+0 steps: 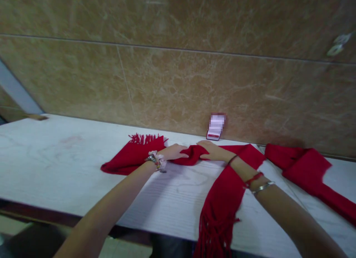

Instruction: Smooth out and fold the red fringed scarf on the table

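Observation:
A red scarf (224,189) with fringed ends lies across the white table. One fringed end is folded at the left near the wall; the other hangs over the front edge. My left hand (175,152) grips the scarf's narrow, bunched middle from the left, with a scrunchie and a bracelet on its wrist. From the right, my right hand (213,151) has its fingers closed on the same bunched part. A short stretch of bunched cloth shows between the two hands. Parts of both hands' fingertips are hidden by the cloth.
The white table (69,169) runs along a brown marbled wall (178,80). Against the wall stands a small open case (213,135), its upper part blurred out. Another piece of red cloth (306,169) lies at the right, across a table seam. The table's front edge is near me.

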{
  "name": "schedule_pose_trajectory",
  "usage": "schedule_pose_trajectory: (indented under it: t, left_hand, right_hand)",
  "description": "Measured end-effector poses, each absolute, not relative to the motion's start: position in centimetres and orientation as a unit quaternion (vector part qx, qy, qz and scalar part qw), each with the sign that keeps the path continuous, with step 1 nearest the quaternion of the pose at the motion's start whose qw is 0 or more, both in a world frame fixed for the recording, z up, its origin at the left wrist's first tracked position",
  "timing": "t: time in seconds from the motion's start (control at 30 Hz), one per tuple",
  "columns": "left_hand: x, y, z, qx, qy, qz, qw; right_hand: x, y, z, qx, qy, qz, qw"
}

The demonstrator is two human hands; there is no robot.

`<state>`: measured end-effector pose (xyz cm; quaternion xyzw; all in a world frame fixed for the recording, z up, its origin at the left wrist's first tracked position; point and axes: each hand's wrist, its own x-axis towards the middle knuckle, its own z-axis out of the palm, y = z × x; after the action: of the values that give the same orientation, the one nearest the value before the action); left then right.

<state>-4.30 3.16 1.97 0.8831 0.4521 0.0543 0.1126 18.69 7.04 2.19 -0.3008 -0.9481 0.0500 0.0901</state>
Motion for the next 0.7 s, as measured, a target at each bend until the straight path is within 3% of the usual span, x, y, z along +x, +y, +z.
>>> schedule_pose_trajectory:
  t: [0.1, 0.2, 0.33, 0.43, 0.5, 0.6, 0.7]
  left_hand:
    - [-8.8, 1.0, 2.8, 0.892, 0.447, 0.055, 0.042]
    - [-16.3, -1.8, 3.2, 0.821, 0.571, 0.031, -0.009]
    - [-21.9, -4.2, 2.6, 0.779, 0.617, 0.037, 0.105]
    - [-22.9, -4.2, 3.3, 0.754, 0.622, 0.159, 0.137]
    - [-23.9, -3.6, 4.8, 0.713, 0.643, 0.209, 0.183]
    - [-26.7, -2.5, 7.3, 0.685, 0.662, 0.166, 0.253]
    - [-28.2, -1.7, 7.4, 0.701, 0.665, 0.113, 0.233]
  right_hand:
    - [17.7, 7.1, 1.3, -0.314, -0.942, 0.093, 0.071]
    - [18.7, 7.7, 2.0, -0.304, -0.941, 0.125, 0.086]
    - [15.5, 7.9, 2.9, -0.26, -0.946, 0.125, 0.148]
    - [11.2, 7.3, 2.5, -0.249, -0.96, 0.111, 0.06]
    - [10.4, 6.9, 2.4, -0.254, -0.961, 0.104, 0.048]
    - [13.1, 7.1, 3.0, -0.275, -0.947, 0.114, 0.119]
    - [17.5, 8.1, 3.5, -0.31, -0.92, 0.157, 0.182]
